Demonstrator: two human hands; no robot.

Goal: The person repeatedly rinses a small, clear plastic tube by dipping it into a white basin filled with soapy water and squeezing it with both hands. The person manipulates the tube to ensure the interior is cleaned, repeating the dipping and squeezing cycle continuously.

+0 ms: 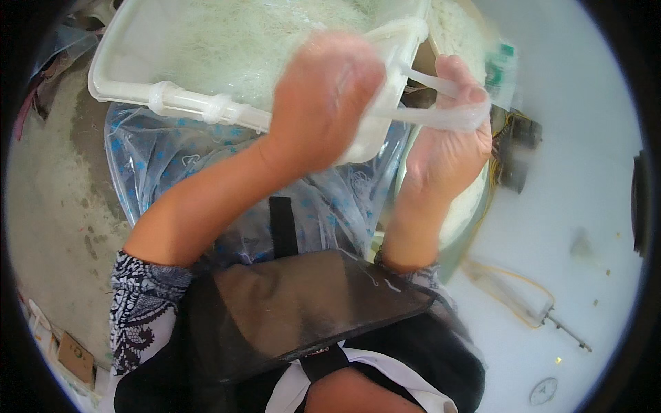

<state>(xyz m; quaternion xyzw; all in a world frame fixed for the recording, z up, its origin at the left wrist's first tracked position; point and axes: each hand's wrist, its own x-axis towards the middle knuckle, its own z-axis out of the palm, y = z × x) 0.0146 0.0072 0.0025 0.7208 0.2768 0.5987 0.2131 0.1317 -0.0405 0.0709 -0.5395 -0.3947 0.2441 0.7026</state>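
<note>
My left hand point(330, 100) is blurred by motion over the near rim of a white plastic tub point(377, 147). Its fingers are curled out of sight, so whether it grips anything cannot be told. Around the fingers of my right hand point(446, 149), just right of the tub, loops a translucent whitish strip point(423, 117). Two lengths of that strip run back towards the tub's corner and my left hand. A tangled mass of fine, pale translucent strands point(222, 51) fills the tub. White wrapping point(216, 108) binds its rim in several places.
A clear plastic apron with blue stars point(155, 139) covers my lap below the tub. Pale material point(459, 26) lies beyond my right hand. Dark cylindrical devices point(511, 175) and a rod-ended tool with yellow wire point(537, 315) are on the white surface at right.
</note>
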